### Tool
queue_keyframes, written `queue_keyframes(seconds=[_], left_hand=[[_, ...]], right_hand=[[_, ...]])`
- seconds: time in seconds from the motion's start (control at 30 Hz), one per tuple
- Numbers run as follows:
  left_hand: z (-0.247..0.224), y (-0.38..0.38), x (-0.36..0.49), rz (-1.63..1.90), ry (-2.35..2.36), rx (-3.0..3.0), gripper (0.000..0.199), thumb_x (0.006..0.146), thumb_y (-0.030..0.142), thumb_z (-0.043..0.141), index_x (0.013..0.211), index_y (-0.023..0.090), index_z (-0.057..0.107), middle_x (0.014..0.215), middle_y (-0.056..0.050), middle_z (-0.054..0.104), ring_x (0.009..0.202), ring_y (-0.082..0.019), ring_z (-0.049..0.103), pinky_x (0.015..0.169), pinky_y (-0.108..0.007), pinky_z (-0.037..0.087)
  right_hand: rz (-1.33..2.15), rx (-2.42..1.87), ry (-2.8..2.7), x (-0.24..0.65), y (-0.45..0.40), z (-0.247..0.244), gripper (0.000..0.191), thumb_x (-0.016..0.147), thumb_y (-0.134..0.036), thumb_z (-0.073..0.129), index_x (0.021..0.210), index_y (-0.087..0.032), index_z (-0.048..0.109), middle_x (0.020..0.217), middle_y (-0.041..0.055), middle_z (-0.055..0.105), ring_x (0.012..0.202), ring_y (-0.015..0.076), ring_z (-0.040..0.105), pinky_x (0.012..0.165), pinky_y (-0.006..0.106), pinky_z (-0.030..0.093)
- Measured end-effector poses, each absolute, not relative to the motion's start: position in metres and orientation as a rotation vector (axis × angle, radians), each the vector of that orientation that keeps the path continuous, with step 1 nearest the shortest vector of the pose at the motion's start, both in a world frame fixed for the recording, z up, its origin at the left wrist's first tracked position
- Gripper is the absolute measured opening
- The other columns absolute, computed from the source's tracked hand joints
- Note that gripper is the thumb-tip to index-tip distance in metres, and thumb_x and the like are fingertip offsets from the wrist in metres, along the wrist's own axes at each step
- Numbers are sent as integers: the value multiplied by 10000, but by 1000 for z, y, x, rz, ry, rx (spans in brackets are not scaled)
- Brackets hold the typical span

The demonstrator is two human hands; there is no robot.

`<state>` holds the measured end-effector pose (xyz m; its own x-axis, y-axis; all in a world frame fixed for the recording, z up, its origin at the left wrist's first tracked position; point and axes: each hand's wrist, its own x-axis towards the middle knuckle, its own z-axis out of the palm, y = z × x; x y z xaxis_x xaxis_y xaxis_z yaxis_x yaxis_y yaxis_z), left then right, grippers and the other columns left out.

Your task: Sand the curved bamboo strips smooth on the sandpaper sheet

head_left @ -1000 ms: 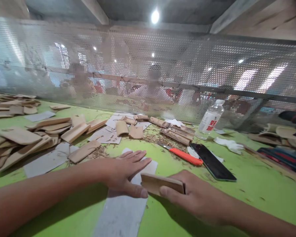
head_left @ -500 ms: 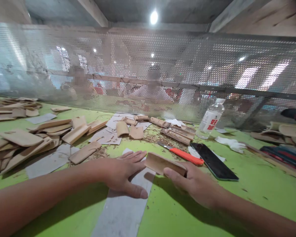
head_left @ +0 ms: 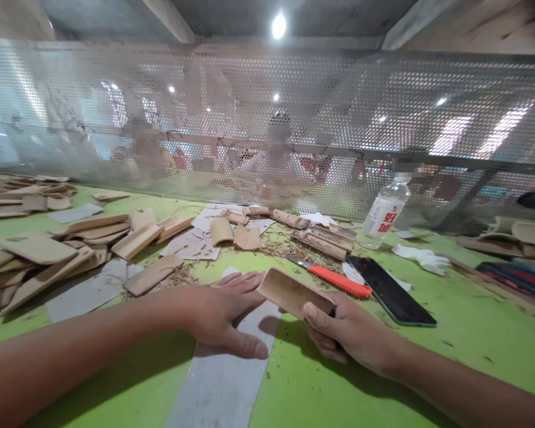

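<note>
My right hand (head_left: 343,327) grips a curved, trough-shaped piece of bamboo (head_left: 294,291) by its near right end, thumb on top and hollow side facing up. The piece is raised above the table and casts a shadow. My left hand (head_left: 227,312) lies flat, palm down, on a long strip of grey sandpaper-like sheet (head_left: 223,380), with its fingers pointing away and the thumb apart. Just beyond the held piece rests an orange-handled utility knife (head_left: 339,280), its blade pointing left. Beside the knife is a black smartphone (head_left: 390,291).
Several bamboo pieces (head_left: 40,246) are heaped at the left, and more (head_left: 247,238) lie mid-table among shavings. A water bottle (head_left: 386,211) and a white glove (head_left: 421,258) stand to the right, near a partly seen power tool (head_left: 512,279). A perforated metal screen (head_left: 232,119) closes the back.
The bamboo piece in my right hand has tilted, its left end rising so more of the hollow shows. My right fingers now show beneath it. My left hand stays in place.
</note>
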<state>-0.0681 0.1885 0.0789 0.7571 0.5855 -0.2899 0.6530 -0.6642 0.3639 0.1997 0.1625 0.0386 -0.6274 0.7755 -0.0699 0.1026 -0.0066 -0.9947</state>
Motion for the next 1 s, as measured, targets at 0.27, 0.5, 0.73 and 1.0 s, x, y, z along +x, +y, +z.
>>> queue_keyframes(seconds=[0.27, 0.5, 0.73, 1.0], left_hand=[[82, 187, -67, -258, 967, 2464, 972, 874, 830, 508, 1614, 232, 311, 1699, -115, 109, 1549, -393, 48, 1232, -553, 136], [75, 190, -68, -234, 983, 2462, 1098, 854, 854, 510, 1653, 198, 139, 1684, -146, -19, 1549, -381, 11, 1230, -563, 136], [79, 188, -65, -305, 1011, 2448, 1102, 865, 826, 527, 1655, 202, 78, 1682, -135, -49, 1546, -372, -30, 1235, -560, 115], [75, 189, -67, -274, 999, 2463, 1087, 868, 835, 511, 1655, 222, 79, 1681, -124, -51, 1544, -380, -23, 1229, -569, 116]], right_hand=[[1624, -979, -1795, 198, 163, 38, 523, 882, -727, 591, 819, -224, 463, 528, -99, 392, 397, 77, 275, 393, 224, 246], [578, -1046, -2596, 204, 157, 55, 308, 1055, -392, 376, 964, -218, 613, 835, 52, 688, 696, 180, 581, 669, 287, 414], [469, -1048, -2784, 200, 145, 62, 300, 1066, -350, 382, 970, -208, 627, 676, -3, 644, 514, 123, 484, 520, 254, 309], [568, -1054, -2700, 203, 145, 61, 324, 1065, -370, 379, 914, -216, 622, 664, -8, 622, 521, 123, 469, 519, 257, 313]])
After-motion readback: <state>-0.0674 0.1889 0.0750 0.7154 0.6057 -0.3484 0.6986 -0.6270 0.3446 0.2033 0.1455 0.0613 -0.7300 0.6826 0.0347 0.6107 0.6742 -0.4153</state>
